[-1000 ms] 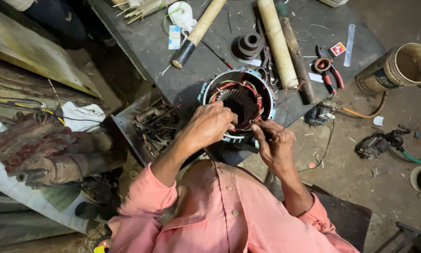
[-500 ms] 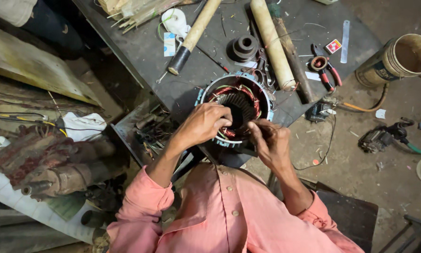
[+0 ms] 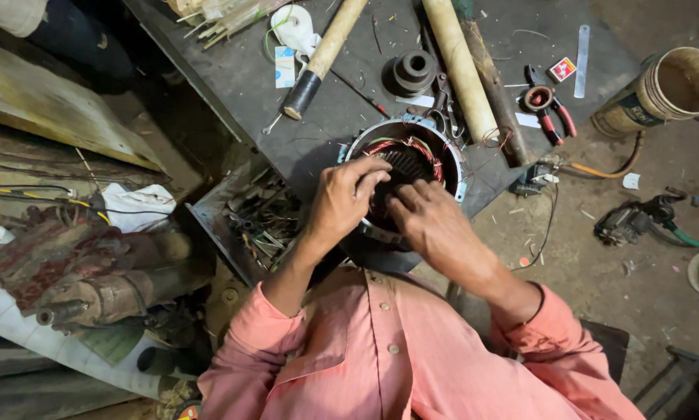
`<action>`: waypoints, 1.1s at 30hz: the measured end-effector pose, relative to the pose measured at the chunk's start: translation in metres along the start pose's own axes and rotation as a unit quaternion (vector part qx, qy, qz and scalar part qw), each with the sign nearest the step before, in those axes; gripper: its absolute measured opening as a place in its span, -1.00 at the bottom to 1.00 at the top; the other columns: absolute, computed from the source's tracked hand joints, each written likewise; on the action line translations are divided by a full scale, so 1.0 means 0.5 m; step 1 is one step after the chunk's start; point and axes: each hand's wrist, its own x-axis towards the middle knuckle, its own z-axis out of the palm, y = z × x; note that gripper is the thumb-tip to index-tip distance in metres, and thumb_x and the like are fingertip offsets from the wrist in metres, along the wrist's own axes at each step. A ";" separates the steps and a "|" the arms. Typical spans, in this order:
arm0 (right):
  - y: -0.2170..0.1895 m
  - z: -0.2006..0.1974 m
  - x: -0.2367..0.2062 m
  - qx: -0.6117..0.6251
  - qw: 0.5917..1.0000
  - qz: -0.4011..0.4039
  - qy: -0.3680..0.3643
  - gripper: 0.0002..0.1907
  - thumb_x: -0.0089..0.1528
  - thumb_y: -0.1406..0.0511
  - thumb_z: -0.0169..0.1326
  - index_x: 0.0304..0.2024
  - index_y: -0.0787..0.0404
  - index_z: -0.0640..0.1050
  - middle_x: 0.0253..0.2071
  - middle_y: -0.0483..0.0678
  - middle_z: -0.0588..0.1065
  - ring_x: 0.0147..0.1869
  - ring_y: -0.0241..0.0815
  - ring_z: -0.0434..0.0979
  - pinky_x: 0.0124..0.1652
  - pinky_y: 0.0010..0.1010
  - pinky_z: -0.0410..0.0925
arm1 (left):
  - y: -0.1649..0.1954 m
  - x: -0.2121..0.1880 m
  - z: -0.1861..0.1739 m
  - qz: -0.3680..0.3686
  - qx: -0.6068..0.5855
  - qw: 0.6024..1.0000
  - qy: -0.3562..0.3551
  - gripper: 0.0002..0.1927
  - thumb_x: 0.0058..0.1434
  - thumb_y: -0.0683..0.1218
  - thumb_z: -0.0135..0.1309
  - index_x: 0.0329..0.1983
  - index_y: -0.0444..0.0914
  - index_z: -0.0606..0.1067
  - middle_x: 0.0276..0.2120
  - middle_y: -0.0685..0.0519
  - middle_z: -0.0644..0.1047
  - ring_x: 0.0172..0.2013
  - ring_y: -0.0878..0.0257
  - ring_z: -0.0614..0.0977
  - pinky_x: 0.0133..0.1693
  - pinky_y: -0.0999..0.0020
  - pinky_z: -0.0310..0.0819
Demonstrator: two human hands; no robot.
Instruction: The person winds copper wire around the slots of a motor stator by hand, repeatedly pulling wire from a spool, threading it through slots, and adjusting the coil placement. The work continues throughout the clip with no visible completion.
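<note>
Right, my left hand (image 3: 342, 198) curls over the motor stator's (image 3: 404, 175) near rim, fingers pressing the red copper windings (image 3: 412, 145); my right hand (image 3: 435, 225) pinches down inside the bore. The stator sits at the metal workbench's (image 3: 248, 85) near edge. Best I keep pressure even, seating coils without nicking them. Wooden mallet (image 3: 322, 54) and red-handled pliers (image 3: 548, 105) lie farther back.
</note>
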 end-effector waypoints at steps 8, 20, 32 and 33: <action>0.034 0.030 0.031 0.109 0.988 0.096 -0.044 -0.86 0.07 0.36 0.20 -0.30 0.24 0.62 -0.31 0.07 0.51 -0.18 0.12 0.54 -0.25 -0.11 0.39 | -0.034 -0.007 0.008 0.087 0.078 0.992 0.051 -0.91 0.33 -0.23 0.10 -0.13 -0.31 0.53 -0.24 -0.11 0.62 -0.19 -0.08 0.67 -0.13 0.13 0.54; 0.053 0.030 -0.005 0.151 0.971 0.185 -0.023 -0.91 0.14 0.36 0.19 -0.30 0.22 0.64 -0.35 0.05 0.56 -0.28 0.11 0.57 -0.32 -0.13 0.41 | -0.023 0.004 -0.016 0.117 0.102 0.988 0.010 -0.86 0.30 -0.26 0.11 -0.08 -0.31 0.55 -0.22 -0.08 0.63 -0.16 -0.02 0.63 -0.09 0.17 0.52; 0.074 0.048 0.006 0.149 0.980 0.130 -0.033 -0.81 -0.05 0.39 0.25 -0.36 0.21 0.64 -0.41 0.04 0.52 -0.24 0.09 0.56 -0.30 -0.13 0.40 | -0.023 0.047 -0.040 0.147 0.207 0.953 -0.163 -0.75 0.16 -0.19 0.12 -0.08 -0.18 0.60 -0.40 0.03 0.57 -0.10 0.13 0.54 0.05 0.09 0.20; 0.074 0.050 0.005 0.151 0.979 0.134 -0.026 -0.84 -0.02 0.40 0.24 -0.36 0.19 0.64 -0.39 0.02 0.53 -0.23 0.08 0.57 -0.29 -0.13 0.41 | -0.022 0.047 -0.038 0.137 0.208 0.952 -0.175 -0.74 0.16 -0.19 0.11 -0.07 -0.17 0.59 -0.40 0.03 0.56 -0.11 0.14 0.55 0.05 0.08 0.19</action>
